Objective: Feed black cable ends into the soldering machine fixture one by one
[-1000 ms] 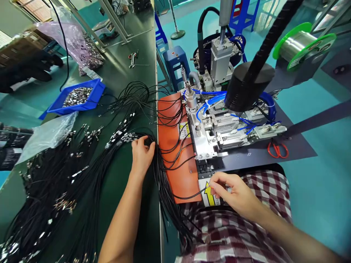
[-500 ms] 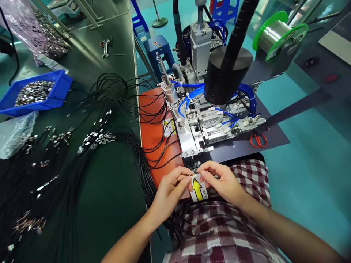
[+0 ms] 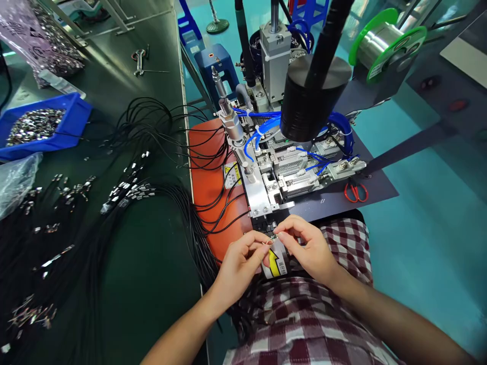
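Just in front of the machine [image 3: 262,195], my left hand [image 3: 241,261] is closed in a pinch on thin wire ends [image 3: 269,242], which look copper-coloured. My right hand [image 3: 306,248] pinches a small metal connector [image 3: 274,236] close beside those wires. Whether the two touch is too small to tell. Below the fingertips lies a white label with a yellow arrow [image 3: 274,263], partly covered by my left fingers. Black cables [image 3: 190,218] run from the dark green table across the orange machine base [image 3: 205,185].
Left on the table are a blue bin [image 3: 72,119] of small metal parts, a clear plastic bag [image 3: 17,185] and bundled cable ends [image 3: 129,190]. Red-handled scissors [image 3: 356,191] lie right of the machine. A black cylindrical nozzle [image 3: 314,106] hangs over it, near a green wire spool [image 3: 384,45].
My right hand has shifted slightly up and its fingertips now show the small connector. My left fingers have moved slightly, covering the arrow's tip. The whole view has shifted a little.
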`<state>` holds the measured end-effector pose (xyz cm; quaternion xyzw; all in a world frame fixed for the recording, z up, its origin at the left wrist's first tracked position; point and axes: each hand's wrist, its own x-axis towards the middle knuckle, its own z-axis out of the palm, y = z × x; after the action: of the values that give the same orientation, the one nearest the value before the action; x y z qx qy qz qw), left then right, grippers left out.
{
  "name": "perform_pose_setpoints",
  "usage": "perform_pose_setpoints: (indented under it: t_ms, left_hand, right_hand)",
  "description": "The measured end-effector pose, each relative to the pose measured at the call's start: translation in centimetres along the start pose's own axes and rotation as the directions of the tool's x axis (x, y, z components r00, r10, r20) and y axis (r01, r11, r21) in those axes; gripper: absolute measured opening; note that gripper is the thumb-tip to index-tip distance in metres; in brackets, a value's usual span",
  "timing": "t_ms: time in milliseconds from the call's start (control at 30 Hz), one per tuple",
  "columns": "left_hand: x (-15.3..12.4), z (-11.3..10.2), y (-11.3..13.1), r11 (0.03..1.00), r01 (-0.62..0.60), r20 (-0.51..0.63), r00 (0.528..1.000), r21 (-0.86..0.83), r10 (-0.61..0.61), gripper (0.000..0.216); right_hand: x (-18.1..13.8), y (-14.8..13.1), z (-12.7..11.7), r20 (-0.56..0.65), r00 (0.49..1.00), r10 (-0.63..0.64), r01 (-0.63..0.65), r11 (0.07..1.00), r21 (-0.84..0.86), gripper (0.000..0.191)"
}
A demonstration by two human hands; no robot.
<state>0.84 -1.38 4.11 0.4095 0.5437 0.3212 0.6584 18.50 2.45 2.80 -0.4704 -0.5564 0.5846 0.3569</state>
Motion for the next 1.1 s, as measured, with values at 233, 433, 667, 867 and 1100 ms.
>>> perform_pose_setpoints:
  t_ms: [233, 433, 667, 867, 1100]
  left_hand:
    - [0.3, 0.6, 0.2, 0.999, -0.010, -0.170, 0.985, -0.046, 0.002, 0.024]
    - [0.2, 0.6, 0.1, 0.995, -0.032, -0.147, 0.989, -0.097, 0.017, 0.024]
    - [0.3, 0.5, 0.2, 0.989, -0.023, -0.122, 0.993, -0.149, 0.005, 0.026]
    - [0.1, 0.3, -0.1, 0.983, -0.080, -0.099, 0.993, -0.165, 0.064, 0.028]
    - [0.0, 0.7, -0.4, 0.959, -0.131, -0.142, 0.985, -0.250, 0.098, 0.019]
  right_hand:
    - [-0.3, 0.0, 0.6, 0.087, 0.989, 0.117, -0.128, 0.984, 0.125, 0.013]
    - [0.1, 0.6, 1.5, 0.158, 0.974, 0.162, -0.201, 0.942, 0.270, 0.020]
    - [0.5, 0.7, 1.2, 0.177, 0.973, 0.149, -0.206, 0.906, 0.370, 0.021]
    - [0.3, 0.5, 1.4, 0.163, 0.979, 0.121, -0.163, 0.946, 0.279, 0.022]
    - [0.1, 0.3, 1.5, 0.090, 0.996, 0.005, -0.013, 0.996, 0.087, 0.015]
